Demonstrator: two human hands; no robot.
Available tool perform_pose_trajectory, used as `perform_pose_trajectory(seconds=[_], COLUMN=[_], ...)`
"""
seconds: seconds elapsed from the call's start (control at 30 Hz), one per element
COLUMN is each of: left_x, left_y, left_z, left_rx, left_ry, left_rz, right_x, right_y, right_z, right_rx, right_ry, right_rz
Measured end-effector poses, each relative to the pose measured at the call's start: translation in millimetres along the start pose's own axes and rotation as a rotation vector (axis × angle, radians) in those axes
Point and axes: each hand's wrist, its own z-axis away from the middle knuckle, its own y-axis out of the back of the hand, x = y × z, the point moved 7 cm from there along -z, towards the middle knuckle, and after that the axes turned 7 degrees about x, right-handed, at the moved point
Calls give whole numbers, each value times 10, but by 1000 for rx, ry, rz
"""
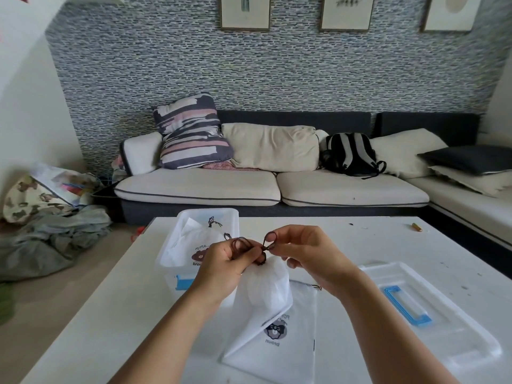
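Our left hand [223, 263] and right hand [307, 252] are each pinching one loop of the brown cord [240, 244], fingers curled tight. The cord is running left to right between them, directly above the bag [266, 289], and both hands are equally near the crossing point. The bag is standing just right of the box [194, 213], touching its near corner. It is white, gathered at the neck, with a bear print near its lower edge.

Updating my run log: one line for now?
left hand pinches drawstring | right hand pinches its loop | white pouch beneath both hands
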Motion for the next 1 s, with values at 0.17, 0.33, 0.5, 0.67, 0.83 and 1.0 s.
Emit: perform_pose_trajectory(seconds=[0.17, 0.33, 0.5, 0.67, 0.83, 1.0], left_x=[-36, -23, -63, -77, -49, -10], left_y=[1, 4, 31, 47, 61, 61], left_z=[-12, -2, -12, -18, -18, -13], left_rx=[-10, -10, 34, 30, 16, 20], left_ry=[10, 8, 57, 105, 72, 5], left_rz=[-14, -14, 42, 145, 150, 118], right_x=[-12, -4, -58, -65, -101, -53], right_y=[-9, 40, -53, -107, -105, -99], right_z=[2, -30, 22, 49, 70, 24], right_rx=[-42, 86, -45, -109, -125, -5], right_ry=[49, 64, 77, 111, 122, 78], right_rz=[53, 24, 82, 193, 166, 44])
